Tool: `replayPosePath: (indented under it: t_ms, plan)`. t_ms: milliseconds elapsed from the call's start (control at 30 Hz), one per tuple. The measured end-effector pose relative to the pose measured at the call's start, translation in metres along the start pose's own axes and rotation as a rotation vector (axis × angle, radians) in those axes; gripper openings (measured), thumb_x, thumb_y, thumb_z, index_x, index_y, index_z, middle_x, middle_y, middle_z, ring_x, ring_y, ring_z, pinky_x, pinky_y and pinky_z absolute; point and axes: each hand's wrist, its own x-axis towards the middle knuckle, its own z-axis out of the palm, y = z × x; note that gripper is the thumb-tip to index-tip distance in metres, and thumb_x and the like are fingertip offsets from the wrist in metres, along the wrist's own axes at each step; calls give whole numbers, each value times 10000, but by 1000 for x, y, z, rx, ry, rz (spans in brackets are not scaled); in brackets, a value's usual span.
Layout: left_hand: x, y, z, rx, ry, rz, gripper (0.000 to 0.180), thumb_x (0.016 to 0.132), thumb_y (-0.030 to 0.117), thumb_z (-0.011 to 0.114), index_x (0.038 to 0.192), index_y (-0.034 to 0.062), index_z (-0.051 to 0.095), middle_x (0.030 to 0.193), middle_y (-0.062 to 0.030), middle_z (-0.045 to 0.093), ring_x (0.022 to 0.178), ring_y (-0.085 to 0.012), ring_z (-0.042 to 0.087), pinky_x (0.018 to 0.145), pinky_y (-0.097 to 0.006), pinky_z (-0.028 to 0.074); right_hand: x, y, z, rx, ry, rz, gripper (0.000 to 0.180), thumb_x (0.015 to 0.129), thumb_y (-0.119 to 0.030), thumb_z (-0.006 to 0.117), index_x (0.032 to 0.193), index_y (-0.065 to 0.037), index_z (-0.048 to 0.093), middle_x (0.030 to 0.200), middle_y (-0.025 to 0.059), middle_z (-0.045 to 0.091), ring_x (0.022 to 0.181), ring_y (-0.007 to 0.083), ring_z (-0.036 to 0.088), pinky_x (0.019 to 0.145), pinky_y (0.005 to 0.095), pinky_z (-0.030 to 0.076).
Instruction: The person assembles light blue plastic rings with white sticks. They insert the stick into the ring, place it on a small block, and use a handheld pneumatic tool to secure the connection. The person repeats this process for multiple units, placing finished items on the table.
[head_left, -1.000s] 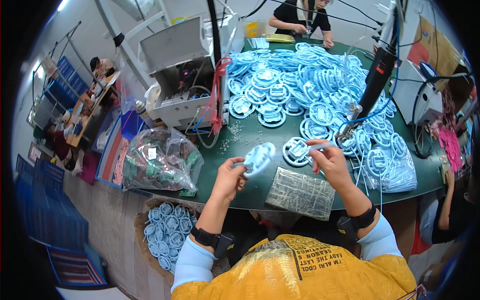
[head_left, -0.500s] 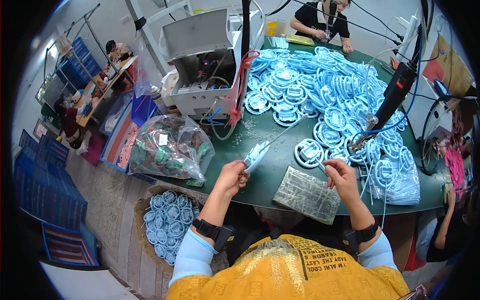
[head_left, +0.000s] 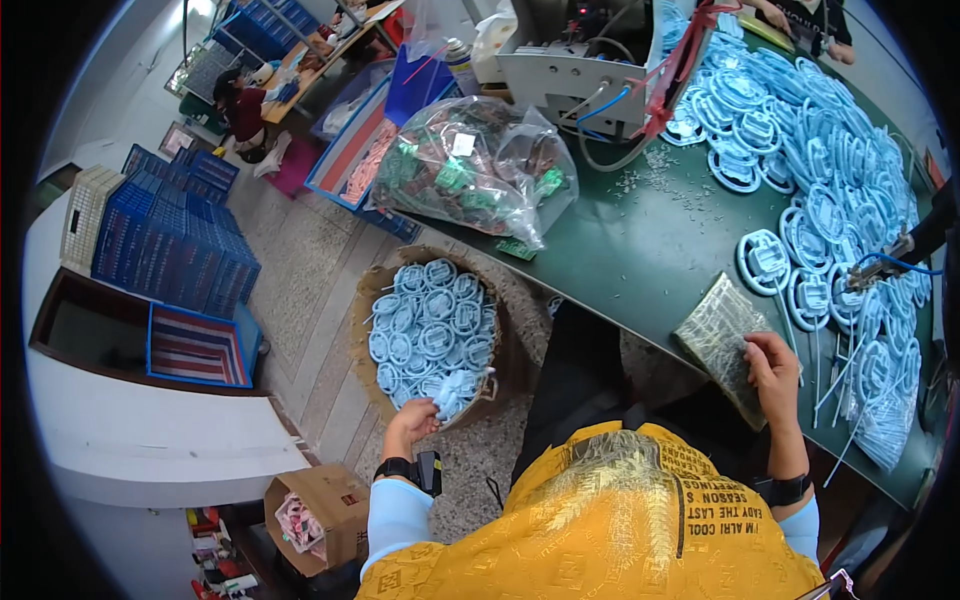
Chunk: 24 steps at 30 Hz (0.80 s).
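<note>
Both hands are busy from where I watch: my left hand, low and left of centre in the frame, is closed around one light-blue coiled cable bundle and holds it at the near rim of a round brown basket on the floor. That basket is filled with more of the same blue coils, too many and too overlapped for me to count. My right hand, at centre right, rests its curled fingers on one flat clear packet of small parts lying at the near edge of the green table; I cannot tell whether it actually grips the packet. Just beyond, one blue coil lies alone on the green surface, and a large spread of further coils covers the upper right of the frame, again beyond counting. One big clear bag of mixed components sits at upper centre, beside one grey machine. One stack of blue crates stands at the left, and one open cardboard box sits at lower left.
</note>
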Motion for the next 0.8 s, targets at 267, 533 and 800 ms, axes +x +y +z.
replayPosePath:
  t_ms: [267,533,800]
  plan:
    - [18,-19,8,-354,585,364,489,912,126,578,1355,20,399,1044,-178,641,889,-333,686,673,-427,577,1,8,5,-101,52,-109,124,940,-82,587,1024,-18,652,767,-4,583,564,35,463,493,188,359]
    - [26,-25,166,1331,-218,511,508,857,196,669,1322,40,536,1219,-191,635,1064,-335,640,895,-405,515,-6,-15,5,-246,-69,-151,136,890,-59,635,1014,-7,651,760,12,594,637,80,515,576,237,413]
    - [-187,144,272,1062,20,1354,451,805,30,692,1247,33,598,1125,-156,663,998,-288,648,886,-355,499,-48,-145,-30,-162,-27,-899,335,838,-77,687,1139,51,619,923,88,637,690,150,579,616,266,449]
